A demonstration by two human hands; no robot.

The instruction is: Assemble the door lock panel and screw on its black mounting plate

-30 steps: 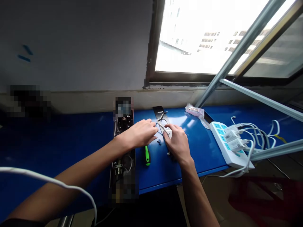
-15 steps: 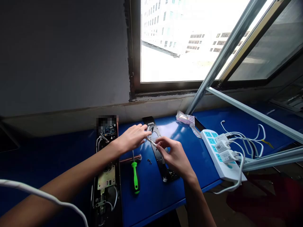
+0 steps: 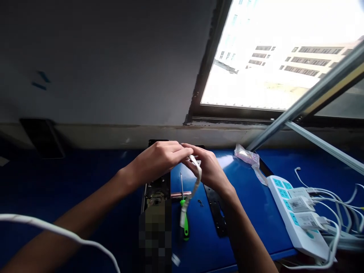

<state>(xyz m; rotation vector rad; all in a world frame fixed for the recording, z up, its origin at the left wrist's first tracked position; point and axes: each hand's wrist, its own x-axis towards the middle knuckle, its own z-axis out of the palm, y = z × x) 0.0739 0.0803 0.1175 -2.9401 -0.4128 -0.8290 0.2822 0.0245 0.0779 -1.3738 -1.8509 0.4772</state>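
Note:
My left hand (image 3: 162, 159) and my right hand (image 3: 209, 168) meet above the bench, fingertips touching. Between them they pinch the upper end of a white cable (image 3: 196, 180), whose lower part dangles in front of a green-and-black screwdriver (image 3: 186, 227). Below my left hand lies a long black housing (image 3: 159, 184) with metal parts inside; part of it is blurred out. A black perforated plate (image 3: 217, 216) lies under my right wrist. Several small dark screws (image 3: 200, 203) and a pinkish rod (image 3: 176, 195) rest between housing and plate. The fingers hide the cable's tip.
On the right stands a white power strip (image 3: 284, 212) with several chargers and white cords. A plastic packet (image 3: 247, 154) lies by a metal strut (image 3: 273, 127). Another white cable (image 3: 65, 233) crosses the lower left. A dark flat panel (image 3: 42, 138) leans against the wall.
My view has turned left. My hands, which were apart with the white cable stretched between them over the plate, have come together and moved toward the housing; the cable now hangs down.

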